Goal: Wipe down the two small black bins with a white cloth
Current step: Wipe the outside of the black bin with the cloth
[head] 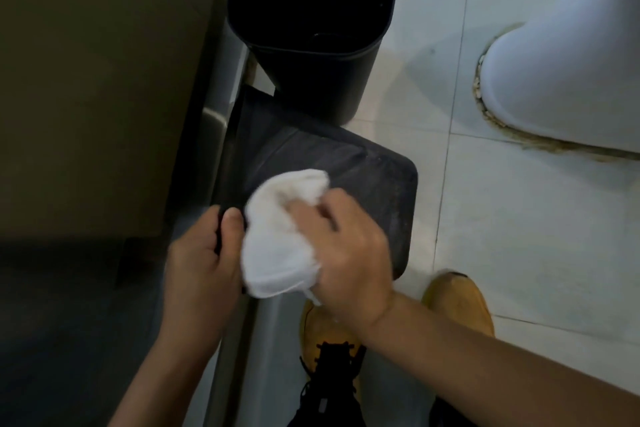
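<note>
Two small black bins stand in a row on the floor. The far bin [311,28] is open-topped and upright. The near bin [381,177] shows a flat, dusty dark top surface. My right hand [349,253] grips a bunched white cloth [280,236] and presses it onto the near bin's top at its left side. My left hand [204,253] grips the near bin's left edge, thumb on top. The cloth is blurred.
A tan partition wall [97,80] and a metal strip [214,135] run along the left of the bins. A white toilet base [568,73] with stained sealant stands at the right on white floor tiles [519,236]. My tan shoes [457,302] are just below the near bin.
</note>
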Demonstrator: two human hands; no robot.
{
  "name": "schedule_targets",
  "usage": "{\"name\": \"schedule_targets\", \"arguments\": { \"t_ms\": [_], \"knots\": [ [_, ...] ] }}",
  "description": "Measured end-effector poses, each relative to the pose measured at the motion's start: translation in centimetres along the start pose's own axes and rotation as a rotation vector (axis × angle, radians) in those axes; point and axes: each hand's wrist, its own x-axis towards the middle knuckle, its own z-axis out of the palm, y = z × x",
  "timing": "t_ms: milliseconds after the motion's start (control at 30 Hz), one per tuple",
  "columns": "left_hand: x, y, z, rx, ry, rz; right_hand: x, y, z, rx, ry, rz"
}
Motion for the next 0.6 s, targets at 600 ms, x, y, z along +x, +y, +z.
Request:
{"name": "schedule_targets", "arguments": {
  "t_ms": [600],
  "knots": [
    [-0.4,2.1,-0.4,-0.051,-0.041,-0.017,1.5,5.1,-9.3,0.36,-0.162,0.435]
  ]
}}
